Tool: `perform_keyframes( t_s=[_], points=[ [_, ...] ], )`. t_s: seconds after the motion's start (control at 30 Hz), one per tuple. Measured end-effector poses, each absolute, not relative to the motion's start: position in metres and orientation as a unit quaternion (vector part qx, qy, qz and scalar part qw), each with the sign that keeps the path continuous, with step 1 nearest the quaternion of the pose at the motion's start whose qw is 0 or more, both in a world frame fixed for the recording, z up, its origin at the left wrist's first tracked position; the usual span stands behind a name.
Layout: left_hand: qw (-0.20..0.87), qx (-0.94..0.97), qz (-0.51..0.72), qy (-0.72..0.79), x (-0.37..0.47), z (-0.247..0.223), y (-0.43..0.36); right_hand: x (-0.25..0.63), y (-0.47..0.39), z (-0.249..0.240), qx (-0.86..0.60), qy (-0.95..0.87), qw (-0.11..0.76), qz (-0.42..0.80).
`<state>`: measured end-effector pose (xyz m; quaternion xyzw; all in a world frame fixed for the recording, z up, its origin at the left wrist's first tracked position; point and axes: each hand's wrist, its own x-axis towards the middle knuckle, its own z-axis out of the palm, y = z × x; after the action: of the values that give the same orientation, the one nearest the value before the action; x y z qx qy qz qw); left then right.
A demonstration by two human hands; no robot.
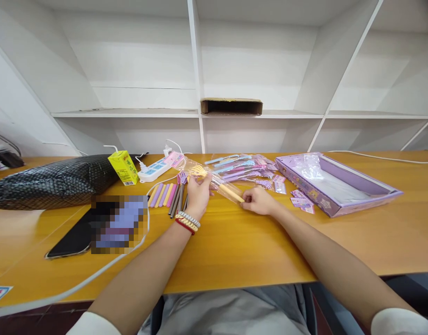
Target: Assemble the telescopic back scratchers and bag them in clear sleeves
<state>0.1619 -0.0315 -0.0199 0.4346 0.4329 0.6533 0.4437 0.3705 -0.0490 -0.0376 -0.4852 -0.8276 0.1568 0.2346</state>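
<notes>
A clear plastic bag (219, 180) with a yellow-handled item (231, 192) in it is held between both hands above the table. My left hand (199, 193) pinches its middle, near the item's yellow head. At the lower right end, my right hand (257, 201) has its fingers closed on the bag by the handle's tip. Behind the hands lies a pile of bagged blue, pink and purple items (240, 168). Left of my left hand are several loose coloured handles (162, 195) in a row and grey metal rods (179, 200).
A purple box (325, 204) lies at the right, beside small printed cards (302, 201). Left are a yellow drink carton (123, 168), a white power strip (154, 170), a black wrapped bundle (56, 181) and a phone (72, 235). A white cable (105, 268) crosses the table.
</notes>
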Motion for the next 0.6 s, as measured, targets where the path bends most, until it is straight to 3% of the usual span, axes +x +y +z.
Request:
perform_keyframes(
  t_s=[0.33, 0.6],
  points=[
    [0.536, 0.369, 0.657, 0.379, 0.161, -0.014, -0.035, 0.372, -0.045, -0.039, -0.457, -0.831, 0.287, 0.130],
    [0.457, 0.344, 0.709, 0.413, 0.159, -0.016, -0.027, 0.404, -0.026, -0.039, -0.493, -0.811, 0.298, 0.105]
  ],
)
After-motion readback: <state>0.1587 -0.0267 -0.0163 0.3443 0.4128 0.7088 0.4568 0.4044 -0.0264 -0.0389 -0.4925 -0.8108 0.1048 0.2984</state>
